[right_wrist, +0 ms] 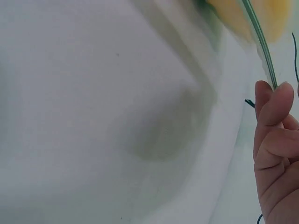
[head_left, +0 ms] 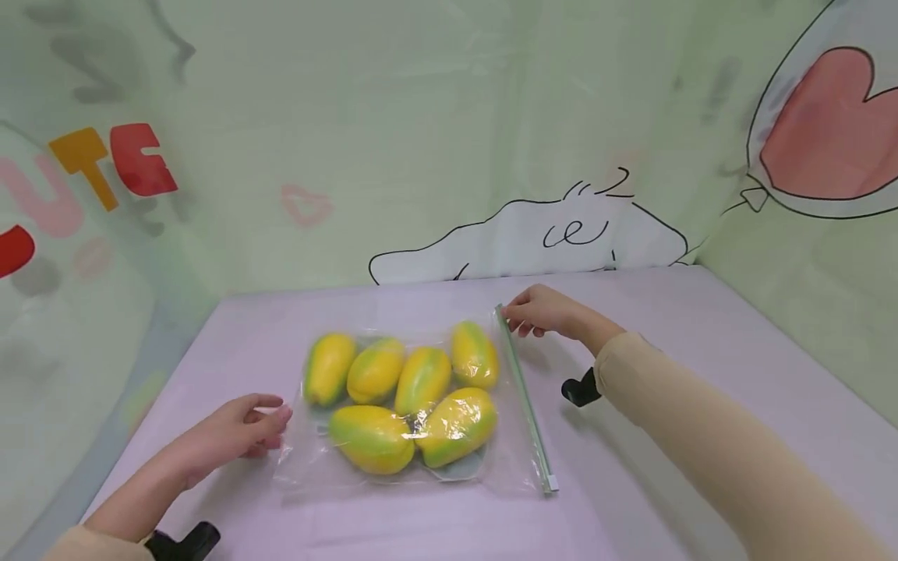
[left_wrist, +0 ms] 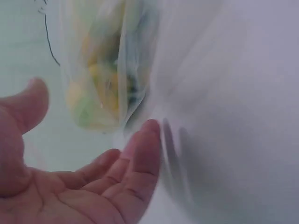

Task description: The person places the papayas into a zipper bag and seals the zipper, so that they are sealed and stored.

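Observation:
A clear plastic zip bag lies on the table with several yellow-green mangoes inside. Along its right side runs a green zip strip, with a white slider at the near end. My right hand pinches the far end of that strip between thumb and fingertips; the right wrist view shows the pinch on the green strip too. At the bag's left edge is my left hand, fingers loosely bent. In the left wrist view its thumb and fingers are spread apart, fingertips right by the plastic.
A pale lilac table carries the bag. Behind it and at both sides hang pale green printed sheets with letters, a heart balloon and line drawings. Black wrist mounts stick out beneath both forearms.

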A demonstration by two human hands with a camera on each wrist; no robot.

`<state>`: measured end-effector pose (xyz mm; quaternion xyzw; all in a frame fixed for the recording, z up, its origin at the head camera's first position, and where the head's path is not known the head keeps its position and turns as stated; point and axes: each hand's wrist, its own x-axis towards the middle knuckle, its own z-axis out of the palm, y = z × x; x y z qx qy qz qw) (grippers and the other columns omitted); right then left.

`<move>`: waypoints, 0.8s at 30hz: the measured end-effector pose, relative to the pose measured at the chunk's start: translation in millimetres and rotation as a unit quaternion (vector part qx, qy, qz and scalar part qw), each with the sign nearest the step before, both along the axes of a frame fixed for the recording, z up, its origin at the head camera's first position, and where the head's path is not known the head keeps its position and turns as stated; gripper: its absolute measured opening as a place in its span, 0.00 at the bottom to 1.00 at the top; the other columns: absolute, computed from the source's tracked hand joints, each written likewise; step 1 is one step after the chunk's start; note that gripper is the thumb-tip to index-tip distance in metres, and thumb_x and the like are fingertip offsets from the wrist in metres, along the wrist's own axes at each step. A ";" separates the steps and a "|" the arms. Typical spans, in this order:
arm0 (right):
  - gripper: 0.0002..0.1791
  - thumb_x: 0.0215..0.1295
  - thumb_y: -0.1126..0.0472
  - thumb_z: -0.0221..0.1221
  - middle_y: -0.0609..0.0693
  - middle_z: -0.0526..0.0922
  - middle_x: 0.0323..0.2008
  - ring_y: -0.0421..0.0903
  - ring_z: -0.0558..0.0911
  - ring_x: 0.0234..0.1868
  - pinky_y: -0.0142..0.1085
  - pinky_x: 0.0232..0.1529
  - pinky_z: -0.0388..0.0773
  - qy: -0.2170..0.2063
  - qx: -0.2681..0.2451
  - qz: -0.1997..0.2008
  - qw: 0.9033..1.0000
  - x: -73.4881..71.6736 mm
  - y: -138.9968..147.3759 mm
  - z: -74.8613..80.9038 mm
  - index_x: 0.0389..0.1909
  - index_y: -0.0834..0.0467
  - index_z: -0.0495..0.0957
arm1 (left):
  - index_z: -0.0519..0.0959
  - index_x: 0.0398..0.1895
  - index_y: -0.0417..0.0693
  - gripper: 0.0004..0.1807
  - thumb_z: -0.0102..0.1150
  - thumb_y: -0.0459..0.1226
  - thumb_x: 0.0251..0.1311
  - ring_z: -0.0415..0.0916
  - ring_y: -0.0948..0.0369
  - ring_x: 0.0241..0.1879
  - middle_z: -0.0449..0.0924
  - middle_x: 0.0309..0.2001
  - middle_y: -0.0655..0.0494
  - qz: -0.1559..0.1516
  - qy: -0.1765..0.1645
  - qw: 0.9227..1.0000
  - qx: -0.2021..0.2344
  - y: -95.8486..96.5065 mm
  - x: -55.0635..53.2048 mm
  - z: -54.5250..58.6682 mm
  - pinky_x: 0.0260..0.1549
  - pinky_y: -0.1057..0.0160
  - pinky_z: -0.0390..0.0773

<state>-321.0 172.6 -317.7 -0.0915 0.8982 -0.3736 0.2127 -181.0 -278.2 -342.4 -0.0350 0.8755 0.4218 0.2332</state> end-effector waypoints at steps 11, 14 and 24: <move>0.16 0.76 0.54 0.57 0.45 0.76 0.21 0.39 0.68 0.22 0.29 0.27 0.65 0.024 0.007 -0.036 0.999 -10.2 -11.6 -9.3 0.36 0.64 0.83 | 0.68 0.68 0.30 0.38 0.45 0.57 0.76 0.71 0.55 0.49 0.70 0.54 0.45 0.052 -0.022 0.997 0.046 23.6 -104.5 10.2 0.47 0.68 0.80; 0.15 0.75 0.56 0.57 0.45 0.75 0.21 0.39 0.68 0.22 0.29 0.28 0.65 0.027 0.007 -0.043 0.999 -11.8 -13.8 -11.8 0.36 0.64 0.83 | 0.72 0.63 0.33 0.30 0.49 0.52 0.77 0.70 0.55 0.48 0.71 0.47 0.49 0.077 -0.037 0.995 0.046 25.4 -115.3 9.3 0.44 0.69 0.79; 0.14 0.74 0.58 0.58 0.45 0.75 0.18 0.39 0.68 0.21 0.30 0.28 0.65 0.034 0.016 -0.056 0.998 -12.8 -5.8 -14.6 0.34 0.64 0.83 | 0.76 0.51 0.34 0.19 0.58 0.44 0.73 0.70 0.59 0.36 0.70 0.37 0.54 0.125 -0.028 0.991 0.043 22.6 -129.8 1.3 0.35 0.71 0.77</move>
